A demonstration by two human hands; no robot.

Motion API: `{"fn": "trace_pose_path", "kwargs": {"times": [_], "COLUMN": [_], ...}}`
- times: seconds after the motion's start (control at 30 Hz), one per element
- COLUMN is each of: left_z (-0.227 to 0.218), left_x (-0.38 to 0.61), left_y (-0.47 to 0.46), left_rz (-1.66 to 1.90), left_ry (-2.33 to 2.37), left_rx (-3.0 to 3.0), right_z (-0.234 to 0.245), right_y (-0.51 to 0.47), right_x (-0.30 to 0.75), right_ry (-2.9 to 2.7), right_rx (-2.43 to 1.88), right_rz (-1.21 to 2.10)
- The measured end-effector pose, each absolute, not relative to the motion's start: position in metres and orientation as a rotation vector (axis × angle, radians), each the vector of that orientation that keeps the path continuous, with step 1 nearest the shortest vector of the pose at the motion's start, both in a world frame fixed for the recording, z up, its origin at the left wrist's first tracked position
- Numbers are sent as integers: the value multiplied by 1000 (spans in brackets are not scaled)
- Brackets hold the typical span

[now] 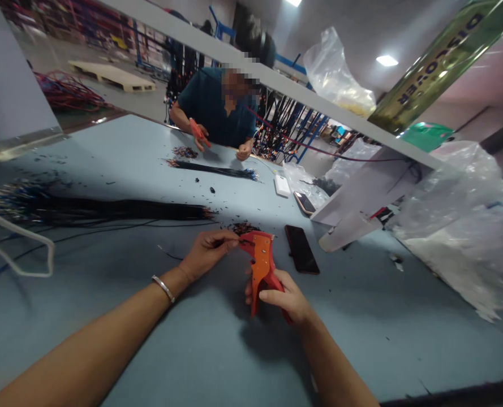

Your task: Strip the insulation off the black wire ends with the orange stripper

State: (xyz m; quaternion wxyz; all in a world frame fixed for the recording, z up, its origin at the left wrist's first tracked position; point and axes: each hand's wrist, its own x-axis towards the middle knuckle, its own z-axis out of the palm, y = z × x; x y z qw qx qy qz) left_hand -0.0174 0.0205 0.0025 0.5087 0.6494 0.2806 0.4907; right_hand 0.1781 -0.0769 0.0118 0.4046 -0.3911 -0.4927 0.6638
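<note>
My right hand (283,297) is wrapped round the handles of an orange-red wire stripper (259,263), held upright above the blue table (200,350). My left hand (209,251), with a silver bracelet on its wrist, pinches a thin black wire (179,257) and holds its end at the stripper's jaws. A small heap of stripped bits (243,228) lies just beyond the tool. A long bundle of black wires (107,212) stretches across the table to the left of my hands.
A dark phone (301,249) lies right of the stripper, another phone (304,202) and a white box (282,185) farther back. Across the table a person holds a similar orange tool (198,133) by a second wire bundle (213,168). Plastic bags (455,220) pile up at right.
</note>
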Motion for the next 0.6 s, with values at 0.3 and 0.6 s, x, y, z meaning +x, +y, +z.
{"fn": "trace_pose_path", "kwargs": {"times": [0.3, 0.6], "left_z": [5, 7], "left_x": [-18, -18], "left_y": [22, 22], "left_rz": [1123, 1098], "left_ry": [643, 634], "left_rx": [1432, 1426], "right_z": [15, 16], "right_y": [-78, -79], "right_x": [184, 183], "right_ry": [-1312, -1290], "right_rx": [-1040, -1041], "right_rz": [1630, 1638]}}
